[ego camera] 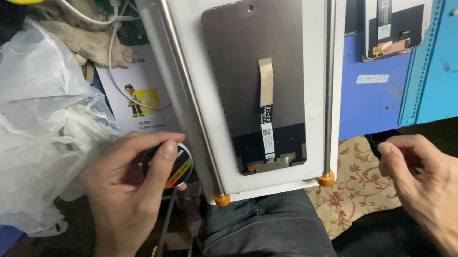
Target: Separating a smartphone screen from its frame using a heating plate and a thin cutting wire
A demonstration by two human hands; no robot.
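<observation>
My left hand (126,189) grips a small round black spool (174,169) with a coloured label, thumb across its face, just left of a white fixture (189,18). The white fixture has two metal rods and orange end caps, and a phone display panel (258,78) lies face down on it, with a flex ribbon down its middle. My right hand (429,184) hovers low at the right, fingers curled with thumb and forefinger pinched together; whether something thin is between them cannot be told.
Crumpled clear plastic bags (24,126) fill the left. A printed card (141,97) and white cables (110,40) lie behind the spool. A second display panel (393,15) rests on a blue mat (377,102) at the upper right. A floral cloth (356,184) and dark trousers (263,233) are below.
</observation>
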